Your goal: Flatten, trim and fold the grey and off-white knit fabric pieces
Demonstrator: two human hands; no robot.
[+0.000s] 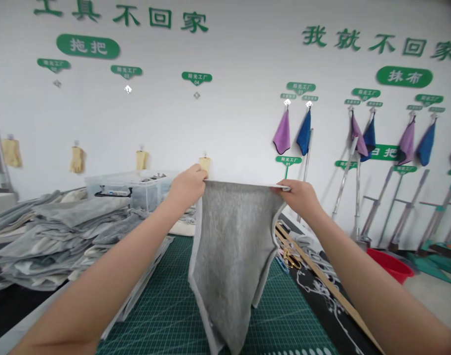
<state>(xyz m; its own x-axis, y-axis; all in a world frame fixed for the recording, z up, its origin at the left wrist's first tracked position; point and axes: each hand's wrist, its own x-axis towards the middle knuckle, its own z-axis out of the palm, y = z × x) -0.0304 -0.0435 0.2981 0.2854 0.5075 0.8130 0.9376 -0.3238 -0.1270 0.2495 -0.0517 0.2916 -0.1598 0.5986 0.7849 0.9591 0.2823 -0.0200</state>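
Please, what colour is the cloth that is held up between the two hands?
The cloth is grey, slightly mottled; it shows best in the head view.

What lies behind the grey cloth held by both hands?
Around the grey cloth, a green gridded mat and white wall show; anything directly behind the cloth is hidden.

- Cloth (pixel 236 241): mottled grey
- Mat (pixel 162 301): dark green, pale grid
- Pile (pixel 58 241), left: greys, some cream
- Rags (pixel 282 133), far right: purple or blue
- Gloves (pixel 76 160), far left: soft yellow
- Bucket (pixel 388 264), right: bright red
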